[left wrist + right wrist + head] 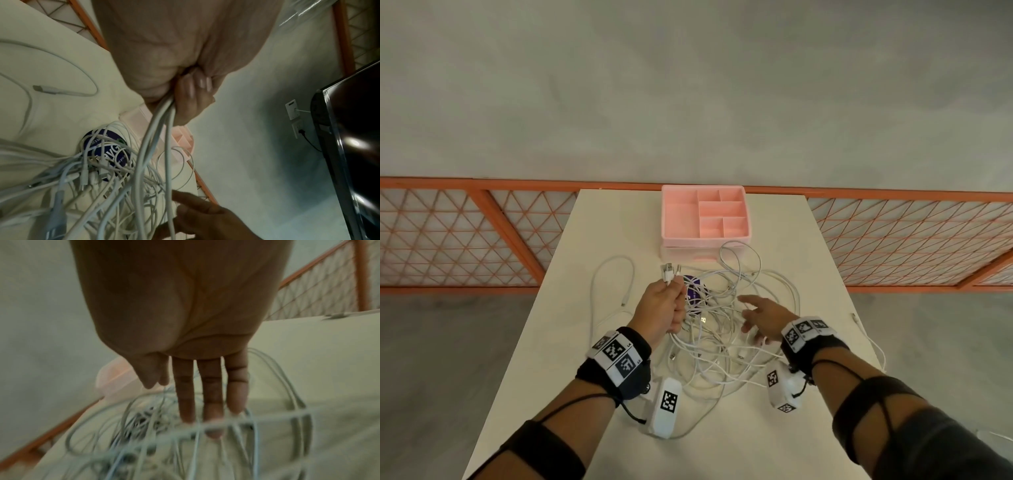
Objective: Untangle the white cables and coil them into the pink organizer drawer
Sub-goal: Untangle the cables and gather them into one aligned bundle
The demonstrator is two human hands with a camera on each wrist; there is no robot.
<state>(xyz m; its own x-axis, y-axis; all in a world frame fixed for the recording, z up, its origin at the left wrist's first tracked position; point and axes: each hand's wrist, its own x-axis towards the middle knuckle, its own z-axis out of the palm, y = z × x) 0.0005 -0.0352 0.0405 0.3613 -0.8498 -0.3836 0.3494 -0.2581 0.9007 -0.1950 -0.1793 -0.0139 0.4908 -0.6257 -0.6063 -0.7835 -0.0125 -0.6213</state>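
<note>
Head view: white table w/ pink organizer drawer at the far edge, centre, compartments facing up, no cable in them. Tangle of white cables spread over the table's middle, just in front of the organizer; one loop reaches up to its front wall. A purple round item lies under the tangle's far side. Separate loose cable arcs to the left of the pile. Left hand is raised above the pile, fingers curled round a bunch of cable ends, w/ USB plugs sticking up out of the fist. Right hand is over the tangle's right part, fingers spread & straight, holding nothing, index pointing toward the pile centre. Both wrists wear black bands w/ marker tags & white camera units

Left wrist view: left hand closed tight on several white strands that run down into the tangle. Purple item shows white lettering, partly covered by cables. Loose cable w/ its connector lies apart on the table. Organizer's pink edge is behind the strands. Right hand is at bottom, index extended near the strands; contact can't be told. Dark screen at right

Right wrist view: blurred. Right hand flat, fingers straight & slightly apart, tips at the cables; can't tell if touching. Pink organizer is far left
</note>
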